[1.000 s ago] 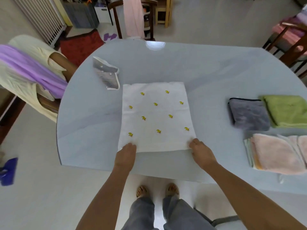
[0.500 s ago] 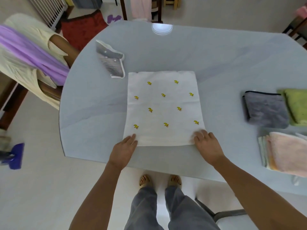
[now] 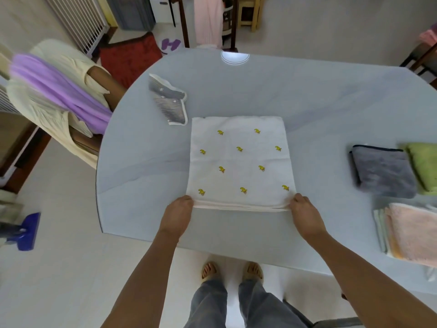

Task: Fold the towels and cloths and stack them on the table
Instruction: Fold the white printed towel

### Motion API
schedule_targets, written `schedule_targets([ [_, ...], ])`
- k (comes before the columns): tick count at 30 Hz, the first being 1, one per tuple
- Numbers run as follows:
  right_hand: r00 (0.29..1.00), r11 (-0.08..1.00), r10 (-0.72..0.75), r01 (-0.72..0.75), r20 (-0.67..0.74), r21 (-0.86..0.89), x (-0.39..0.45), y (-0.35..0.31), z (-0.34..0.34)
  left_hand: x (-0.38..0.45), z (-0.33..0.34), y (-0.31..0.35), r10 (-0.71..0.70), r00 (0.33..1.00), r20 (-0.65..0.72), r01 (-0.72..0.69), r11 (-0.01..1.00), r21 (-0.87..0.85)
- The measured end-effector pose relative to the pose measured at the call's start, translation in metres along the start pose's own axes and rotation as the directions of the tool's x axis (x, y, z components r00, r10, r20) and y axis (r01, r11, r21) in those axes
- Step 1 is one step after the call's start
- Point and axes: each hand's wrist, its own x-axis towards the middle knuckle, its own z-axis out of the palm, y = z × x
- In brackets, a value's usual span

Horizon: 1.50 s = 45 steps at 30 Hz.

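Observation:
A white towel with small yellow prints [image 3: 240, 159] lies folded flat in the middle of the pale blue table [image 3: 319, 110]. My left hand [image 3: 178, 215] pinches its near left corner and my right hand [image 3: 305, 215] pinches its near right corner; the near edge is lifted slightly and shows several layers. A small grey cloth with white trim [image 3: 169, 102] lies crumpled beyond the towel's far left corner. At the right sit a folded grey towel [image 3: 383, 171], a folded green towel [image 3: 424, 166] and a stack topped by a pink towel [image 3: 411, 230].
A chair draped with cream and purple cloths [image 3: 54, 95] stands at the table's left edge. Another chair with a pink cloth [image 3: 208, 20] stands at the far side. A blue mop head [image 3: 26, 230] lies on the floor at left. My feet stand under the near edge.
Both hands went from lying flat on the towel's near corners to gripping them, and the near edge has risen a little off the table. The camera has shifted.

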Motion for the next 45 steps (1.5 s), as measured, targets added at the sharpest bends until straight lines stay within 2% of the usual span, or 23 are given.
schedule_targets([
  [5,0.996,0.999,0.031,-0.030,-0.089,0.010,0.012,0.002,-0.033,0.034,-0.039,0.012,-0.133,0.990,-0.036,0.133,0.991,-0.020],
  [8,0.987,0.999,0.052,-0.051,-0.154,0.005,0.019,0.004,-0.062,0.048,-0.071,0.022,-0.134,0.988,-0.073,0.137,0.990,0.030],
  [10,0.966,0.997,0.067,-0.053,-0.250,0.063,0.026,0.009,-0.085,0.057,-0.099,0.028,-0.132,0.983,-0.126,0.138,0.989,0.047],
  [16,0.798,0.930,0.185,0.047,-0.573,0.366,0.042,0.024,-0.170,0.084,-0.189,0.053,-0.210,0.910,-0.359,0.171,0.976,-0.137],
  [19,0.722,0.864,0.236,0.150,-0.651,0.480,0.045,0.029,-0.203,0.089,-0.224,0.063,-0.245,0.877,-0.414,0.146,0.956,-0.255],
  [25,0.640,0.805,0.332,0.190,-0.693,0.562,0.044,0.039,-0.246,0.089,-0.276,0.088,-0.136,0.881,-0.453,0.099,0.990,-0.105],
  [28,0.610,0.829,0.336,0.169,-0.717,0.532,0.047,0.040,-0.261,0.092,-0.290,0.090,-0.096,0.884,-0.458,0.095,0.995,-0.026],
  [31,0.605,0.889,0.276,0.135,-0.747,0.438,0.051,0.044,-0.271,0.095,-0.300,0.092,-0.071,0.884,-0.463,0.116,0.991,0.070],
  [34,0.611,0.893,0.225,0.183,-0.759,0.412,0.053,0.050,-0.279,0.097,-0.309,0.093,-0.093,0.873,-0.478,0.140,0.988,0.063],
  [36,0.642,0.792,0.288,0.258,-0.711,0.554,0.054,0.048,-0.288,0.099,-0.314,0.091,-0.127,0.866,-0.484,0.167,0.985,0.040],
  [39,0.712,0.504,0.372,0.383,-0.595,0.774,0.052,0.041,-0.305,0.100,-0.319,0.089,-0.176,0.863,-0.473,0.215,0.976,0.029],
  [41,0.738,0.441,0.358,0.406,-0.572,0.800,0.049,0.037,-0.312,0.101,-0.320,0.090,-0.197,0.868,-0.455,0.240,0.970,0.039],
  [43,0.737,0.503,0.349,0.374,-0.579,0.779,0.048,0.037,-0.315,0.103,-0.320,0.093,-0.206,0.877,-0.435,0.252,0.966,0.050],
  [45,0.705,0.666,0.330,0.298,-0.628,0.684,0.047,0.041,-0.312,0.104,-0.318,0.098,-0.211,0.882,-0.420,0.260,0.964,0.061],
])
